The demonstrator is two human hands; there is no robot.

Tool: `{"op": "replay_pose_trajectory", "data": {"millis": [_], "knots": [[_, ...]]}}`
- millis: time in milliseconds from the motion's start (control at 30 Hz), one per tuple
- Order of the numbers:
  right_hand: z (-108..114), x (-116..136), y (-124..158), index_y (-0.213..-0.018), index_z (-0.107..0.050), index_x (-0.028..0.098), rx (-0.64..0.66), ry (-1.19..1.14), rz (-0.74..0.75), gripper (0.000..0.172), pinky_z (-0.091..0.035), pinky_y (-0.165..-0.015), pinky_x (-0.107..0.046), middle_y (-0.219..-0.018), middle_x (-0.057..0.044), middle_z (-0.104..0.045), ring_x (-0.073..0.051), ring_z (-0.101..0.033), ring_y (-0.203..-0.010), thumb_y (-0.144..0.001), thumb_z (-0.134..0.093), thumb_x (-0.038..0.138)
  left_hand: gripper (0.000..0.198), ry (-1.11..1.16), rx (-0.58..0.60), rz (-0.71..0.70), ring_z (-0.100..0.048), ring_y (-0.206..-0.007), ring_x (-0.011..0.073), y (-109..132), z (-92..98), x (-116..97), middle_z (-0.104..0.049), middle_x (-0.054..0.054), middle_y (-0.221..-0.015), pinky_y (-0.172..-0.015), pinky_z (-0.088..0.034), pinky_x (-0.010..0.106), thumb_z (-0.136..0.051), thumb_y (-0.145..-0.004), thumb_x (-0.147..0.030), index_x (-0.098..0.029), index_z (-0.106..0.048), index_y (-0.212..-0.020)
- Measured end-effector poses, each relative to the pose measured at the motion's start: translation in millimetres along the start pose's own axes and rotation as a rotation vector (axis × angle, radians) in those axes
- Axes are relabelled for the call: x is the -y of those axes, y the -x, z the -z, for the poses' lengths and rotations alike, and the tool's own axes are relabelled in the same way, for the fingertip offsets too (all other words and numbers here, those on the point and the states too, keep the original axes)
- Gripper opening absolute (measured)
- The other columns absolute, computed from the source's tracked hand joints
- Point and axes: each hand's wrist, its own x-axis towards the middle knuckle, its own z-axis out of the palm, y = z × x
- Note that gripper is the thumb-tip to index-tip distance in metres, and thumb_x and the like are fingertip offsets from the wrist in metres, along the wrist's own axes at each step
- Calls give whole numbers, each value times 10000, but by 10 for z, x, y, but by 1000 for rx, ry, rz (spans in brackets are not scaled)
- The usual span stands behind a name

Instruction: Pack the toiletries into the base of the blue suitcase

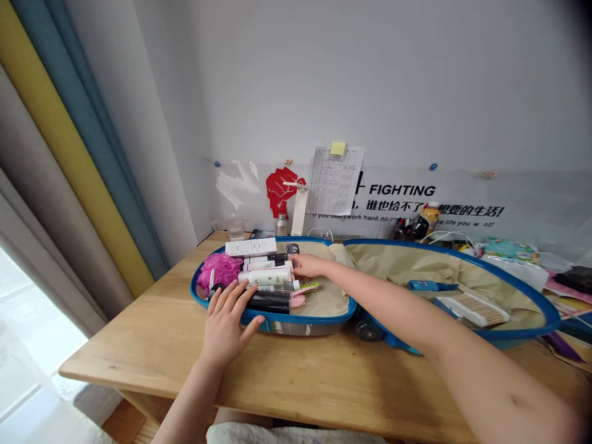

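Note:
A small blue-rimmed suitcase (319,319) lies unfolded on the desk, toiletries packed in its left half. My left hand (227,324) is open, fingers spread over the near rim and against a black bottle (272,301). From the right, my right hand (309,265) reaches into the same half, its fingers curled at the end of a white tube (266,275); the fingertips are partly hidden. Around them lie a pink bath puff (222,271), a white box (250,247) and a green-and-pink toothbrush (306,288).
The right half holds a blue bottle (428,285) and a pack of cotton swabs (478,308). Behind the case stand a glass (235,229), a silver bottle (281,225) and an orange-labelled bottle (428,217). Papers and bags crowd the desk (152,336) at right.

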Motion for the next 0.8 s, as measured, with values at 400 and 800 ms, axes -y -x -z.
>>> {"op": "replay_pose_trajectory", "data": {"millis": [400, 800], "knots": [[171, -68, 9, -1321, -493, 203, -78, -170, -18, 481, -516, -633, -207, -890, -18, -738, -96, -637, -607, -863, -606, 295, 516, 14, -2, 2, -476, -1276, 295, 3, -7, 13, -576, 76, -1346, -1109, -260, 462, -508, -881, -461, -266, -504, -1358], [820, -2146, 1325, -1194, -566, 191, -547, -45, -399, 340, -520, -881, -399, -1224, -82, -580, -182, -592, -1040, -910, -539, 376, 513, 1, 13, -3, -478, -1274, 301, 7, -8, 30, -572, 82, -1350, -1104, -267, 469, -510, -882, -458, -254, -505, -1352]]}}
